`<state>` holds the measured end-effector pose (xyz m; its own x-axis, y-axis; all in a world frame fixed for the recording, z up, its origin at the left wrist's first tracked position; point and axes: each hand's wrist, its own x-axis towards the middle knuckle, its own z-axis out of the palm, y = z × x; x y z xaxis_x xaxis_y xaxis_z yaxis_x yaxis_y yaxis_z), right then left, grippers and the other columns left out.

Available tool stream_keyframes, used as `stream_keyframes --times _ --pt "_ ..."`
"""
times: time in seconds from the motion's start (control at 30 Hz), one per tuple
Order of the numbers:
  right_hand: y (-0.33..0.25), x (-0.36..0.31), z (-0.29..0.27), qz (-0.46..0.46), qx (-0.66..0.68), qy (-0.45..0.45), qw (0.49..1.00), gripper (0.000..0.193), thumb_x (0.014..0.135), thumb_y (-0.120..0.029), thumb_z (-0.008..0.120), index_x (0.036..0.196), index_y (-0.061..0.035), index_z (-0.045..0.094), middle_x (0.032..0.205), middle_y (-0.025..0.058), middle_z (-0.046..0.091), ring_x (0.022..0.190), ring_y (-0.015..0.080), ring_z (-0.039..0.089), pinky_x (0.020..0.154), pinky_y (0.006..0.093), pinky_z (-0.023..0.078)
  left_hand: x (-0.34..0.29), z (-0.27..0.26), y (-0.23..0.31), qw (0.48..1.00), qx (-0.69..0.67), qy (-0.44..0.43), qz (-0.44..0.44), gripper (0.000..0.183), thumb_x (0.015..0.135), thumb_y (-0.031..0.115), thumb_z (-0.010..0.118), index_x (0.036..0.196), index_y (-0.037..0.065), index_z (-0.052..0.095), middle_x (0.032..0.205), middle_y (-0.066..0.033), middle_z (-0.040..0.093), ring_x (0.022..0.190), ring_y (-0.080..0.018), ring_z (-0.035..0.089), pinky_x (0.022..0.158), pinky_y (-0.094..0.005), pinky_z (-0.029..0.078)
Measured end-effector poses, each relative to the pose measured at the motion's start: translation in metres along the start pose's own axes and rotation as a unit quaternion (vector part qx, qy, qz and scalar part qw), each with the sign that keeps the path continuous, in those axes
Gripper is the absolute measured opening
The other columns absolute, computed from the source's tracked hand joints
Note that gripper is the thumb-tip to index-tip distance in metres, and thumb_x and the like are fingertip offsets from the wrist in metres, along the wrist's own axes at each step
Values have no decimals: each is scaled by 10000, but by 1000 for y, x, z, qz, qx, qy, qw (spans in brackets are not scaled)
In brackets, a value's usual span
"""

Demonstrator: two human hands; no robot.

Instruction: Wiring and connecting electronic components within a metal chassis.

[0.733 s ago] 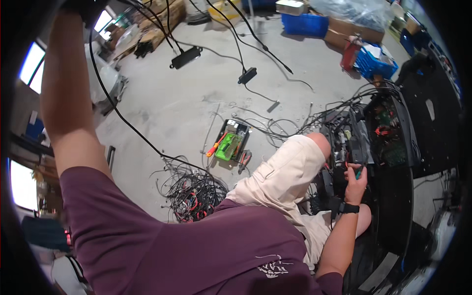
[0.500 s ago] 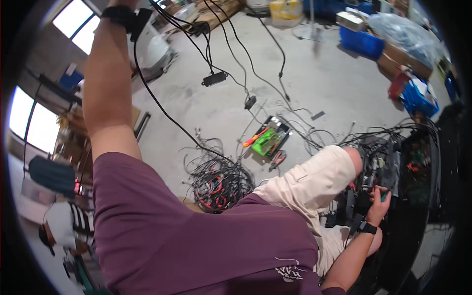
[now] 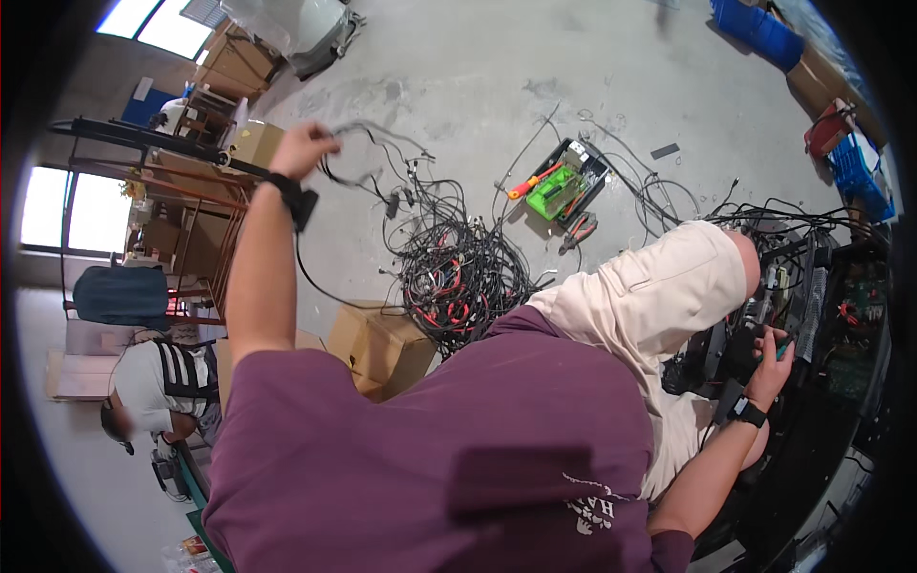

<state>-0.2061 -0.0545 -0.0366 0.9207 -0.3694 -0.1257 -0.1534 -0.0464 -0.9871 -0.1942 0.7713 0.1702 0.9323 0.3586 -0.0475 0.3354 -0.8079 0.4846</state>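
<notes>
Head view, left hand: the left hand point(image 3: 302, 151) is out over the floor point(image 3: 430, 76), its fingers closed on dark cables point(image 3: 365, 180) that droop toward the cable pile.
Right hand: the right hand point(image 3: 767, 374) is closed around a small green-handled tool point(image 3: 784, 350), at the edge of an opened black case point(image 3: 778, 468).
Cable pile: a tangled cable pile point(image 3: 468, 277), mostly black with red strands, lies on the floor between the 2 hands.
Opened case: a green circuit board point(image 3: 857, 329) and loose wiring show inside.
Toolbox: a black toolbox point(image 3: 596, 172) with a green tray point(image 3: 551, 198) stands beyond the pile; a red-and-yellow screwdriver point(image 3: 523, 188) rests across its side, and pliers point(image 3: 577, 233) lie just beside it.
Cardboard: 1 brown carton point(image 3: 380, 346) sits next to the pile.
Far left: 1 co-worker point(image 3: 153, 377) in a white top with dark stripes.
</notes>
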Motion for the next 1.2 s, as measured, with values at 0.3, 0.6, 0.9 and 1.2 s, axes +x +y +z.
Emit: stream_keyframes --times 0.3,0.6,0.9,1.2 --pt "3 0 0 30 -27 8 999 209 964 -151 730 1109 -34 635 958 7 635 811 85 612 633 218 431 -133 157 -143 887 240 -309 -246 478 693 313 880 1053 30 745 935 -141 771 836 -284 734 779 -393 586" --pt "-6 -26 -4 26 -97 66 993 174 971 -182 724 1053 -55 636 936 23 668 756 111 653 655 252 488 -73 269 -79 915 188 -349 -70 547 835 448 767 1128 -12 730 1115 -185 750 1045 -305 710 930 -412 549" --pt "-2 -58 -15 76 -29 146 986 152 954 -164 716 1041 -58 651 896 12 667 778 112 657 695 261 493 81 465 215 928 -67 -308 201 597 842 458 785 1222 9 679 1169 -186 735 1070 -313 713 927 -415 551" --pt "12 -81 -22 132 -70 194 969 158 939 -148 730 1024 -44 648 890 28 681 765 124 660 703 274 509 55 596 504 846 -209 -254 420 999 714 507 872 1511 58 471 1438 -231 588 1319 -393 568 1115 -444 458"
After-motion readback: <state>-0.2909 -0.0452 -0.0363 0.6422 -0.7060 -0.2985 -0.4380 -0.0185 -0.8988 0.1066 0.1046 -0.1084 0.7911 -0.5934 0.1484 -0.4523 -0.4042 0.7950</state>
